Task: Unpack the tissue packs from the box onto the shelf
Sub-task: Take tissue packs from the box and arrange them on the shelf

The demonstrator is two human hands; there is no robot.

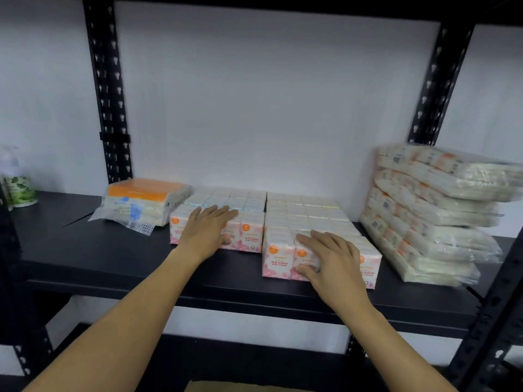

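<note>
The right-hand block of pink-and-white rose-scented mini tissue packs [285,257] sits flush with the front edge of the black metal shelf [113,258]. A careless push from the right hand [332,258], which curls over its front corner with the thumb pressing the face, could tip packs off. The left hand [205,230] lies flat and released on the left-hand block [249,233], set farther back.

Counted: two blocks of mini packs, one orange-topped wrapped tissue bundle [141,199] near the left rear post, and one leaning stack of about five clear-wrapped bundles [430,216] at the right end, which looks likely to slide if jostled. One green-labelled bottle [21,188] stands far left. A brown cardboard edge [240,387], probably the box, shows below.
</note>
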